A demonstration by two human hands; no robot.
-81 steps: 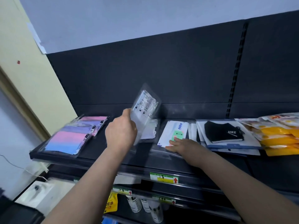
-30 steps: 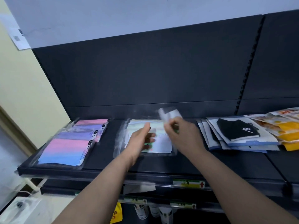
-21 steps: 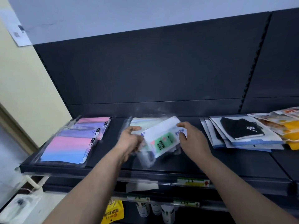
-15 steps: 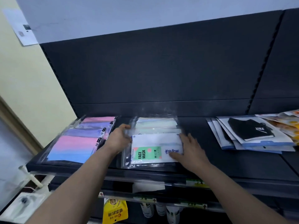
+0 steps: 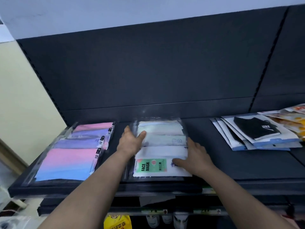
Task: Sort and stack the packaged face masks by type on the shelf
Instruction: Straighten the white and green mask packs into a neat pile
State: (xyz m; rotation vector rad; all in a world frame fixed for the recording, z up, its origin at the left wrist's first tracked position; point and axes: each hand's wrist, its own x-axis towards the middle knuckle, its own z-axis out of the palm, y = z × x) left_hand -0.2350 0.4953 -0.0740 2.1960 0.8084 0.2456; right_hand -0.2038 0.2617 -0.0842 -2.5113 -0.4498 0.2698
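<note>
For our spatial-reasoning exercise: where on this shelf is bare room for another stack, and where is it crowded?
Widest bare shelf lies between the middle stack and the black-mask packs. The gap beside the pink-blue packs is narrow. Crowded: far right, where orange packets overlap.

glossy clear plastic mask packets on a matt dark shelf.

The left hand and right hand are bare; the left forearm and right forearm are bare along their visible length.

Left hand and right hand rest on the white mask stack.
</note>
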